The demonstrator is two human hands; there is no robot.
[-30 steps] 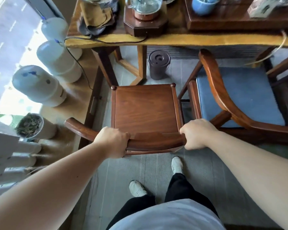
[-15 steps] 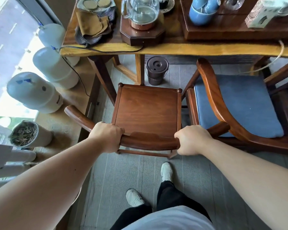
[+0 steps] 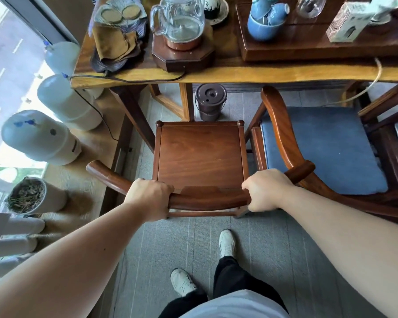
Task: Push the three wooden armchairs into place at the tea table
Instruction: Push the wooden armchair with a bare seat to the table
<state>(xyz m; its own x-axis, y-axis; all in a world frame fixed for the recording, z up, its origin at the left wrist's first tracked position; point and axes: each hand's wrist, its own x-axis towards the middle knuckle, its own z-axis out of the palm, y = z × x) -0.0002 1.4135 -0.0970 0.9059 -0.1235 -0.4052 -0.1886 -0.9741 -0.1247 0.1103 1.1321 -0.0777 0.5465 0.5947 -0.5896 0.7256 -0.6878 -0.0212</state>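
Both hands, left (image 3: 150, 198) and right (image 3: 267, 190), grip the reddish-brown armchair (image 3: 200, 157); its bare seat is glossy.

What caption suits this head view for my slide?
Both hands, left and right, grip a bare wooden armchair's backrest before the tea table.

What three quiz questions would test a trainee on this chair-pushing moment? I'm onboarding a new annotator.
1. True or false: both hands grip the bare chair backrest.
2. Which chair has a blue cushion: A) the gripped one, B) its right neighbour?
3. What stands on the floor just beyond the bare chair's front edge?

Key:
1. True: left hand, right hand.
2. B.
3. A dark lidded bucket.
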